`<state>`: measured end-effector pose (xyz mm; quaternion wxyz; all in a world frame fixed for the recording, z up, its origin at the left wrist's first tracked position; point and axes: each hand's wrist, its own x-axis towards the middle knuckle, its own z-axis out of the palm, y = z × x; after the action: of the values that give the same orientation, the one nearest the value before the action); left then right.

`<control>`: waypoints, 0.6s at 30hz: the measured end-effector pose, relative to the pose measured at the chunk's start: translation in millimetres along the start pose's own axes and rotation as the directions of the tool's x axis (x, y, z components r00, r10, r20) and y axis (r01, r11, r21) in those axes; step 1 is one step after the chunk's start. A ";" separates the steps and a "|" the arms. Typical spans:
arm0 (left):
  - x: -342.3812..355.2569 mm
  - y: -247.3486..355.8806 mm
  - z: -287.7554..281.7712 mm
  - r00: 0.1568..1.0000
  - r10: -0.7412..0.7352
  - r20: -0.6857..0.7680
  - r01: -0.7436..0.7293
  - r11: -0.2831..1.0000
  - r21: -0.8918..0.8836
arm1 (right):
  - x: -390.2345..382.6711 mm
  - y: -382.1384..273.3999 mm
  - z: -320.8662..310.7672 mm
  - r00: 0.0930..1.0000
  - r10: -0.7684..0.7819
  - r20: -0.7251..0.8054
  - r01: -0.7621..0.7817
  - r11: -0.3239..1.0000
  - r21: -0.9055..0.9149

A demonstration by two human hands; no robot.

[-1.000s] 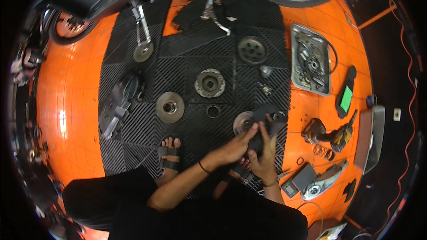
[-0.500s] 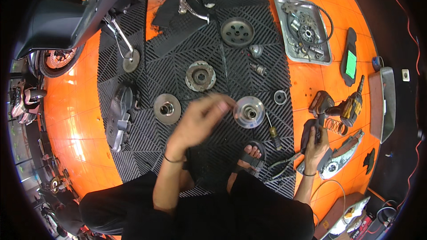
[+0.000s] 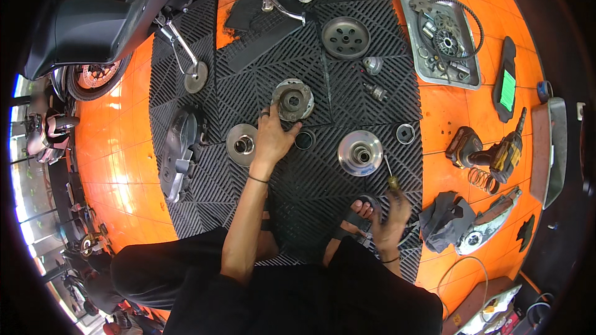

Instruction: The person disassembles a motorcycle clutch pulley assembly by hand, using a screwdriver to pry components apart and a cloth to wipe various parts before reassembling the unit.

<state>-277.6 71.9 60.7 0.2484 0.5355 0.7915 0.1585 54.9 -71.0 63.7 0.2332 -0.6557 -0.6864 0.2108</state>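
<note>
My left hand [image 3: 275, 136] grips the near left rim of a round, brownish scooter clutch assembly [image 3: 295, 100] on the black ribbed mat. Its thumb lies on the near side and its fingers on the left. Close to that thumb is a dark ring [image 3: 304, 139]. A shiny pulley disc [image 3: 241, 143] lies left of the hand, partly hidden by it. Blurred by motion, my right hand [image 3: 392, 220] is over the handle end of a screwdriver [image 3: 393, 182]; whether it holds it is unclear. A second silver pulley disc [image 3: 361, 153] lies left of the screwdriver.
Far right stands a metal tray [image 3: 406, 37] of parts and a belt. A cordless impact driver [image 3: 501, 160], spring [image 3: 483, 180], black cloth [image 3: 446, 222] and cover [image 3: 490, 223] lie on orange tiles. A clutch bell [image 3: 345, 38] is farther off. A scooter [image 3: 93, 31] stands far left.
My left hand has moved forward and left onto the clutch assembly. My right hand has let go of the black cloth and come left to the screwdriver. The view has shifted slightly.
</note>
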 end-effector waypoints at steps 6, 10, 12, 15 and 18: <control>33.5 -0.4 31.7 0.986 0.130 -0.106 -0.114 0.983 0.143 | -41.9 -8.8 58.7 0.975 -0.128 0.183 0.106 0.987 0.124; 49.9 8.6 39.2 0.995 0.084 -0.051 -0.068 0.964 0.257 | -47.1 -5.2 66.8 0.982 -0.116 0.150 0.107 0.992 0.071; 50.3 7.6 38.7 0.998 0.060 -0.037 -0.048 0.959 0.278 | -47.8 -2.8 71.1 0.982 -0.116 0.151 0.104 0.991 0.086; 51.5 5.5 36.4 0.997 0.067 -0.024 -0.060 0.972 0.227 | -46.2 -5.8 68.2 0.981 -0.105 0.162 0.092 0.992 0.084; 59.7 2.1 21.1 0.976 0.155 0.151 -0.191 0.944 0.270 | -42.2 -11.3 62.1 0.983 -0.092 0.160 0.077 0.992 0.096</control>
<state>-282.3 127.7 31.0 0.2047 0.6420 0.7382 0.0305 10.2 -112.7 18.8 0.2136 -0.5951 -0.7206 0.2845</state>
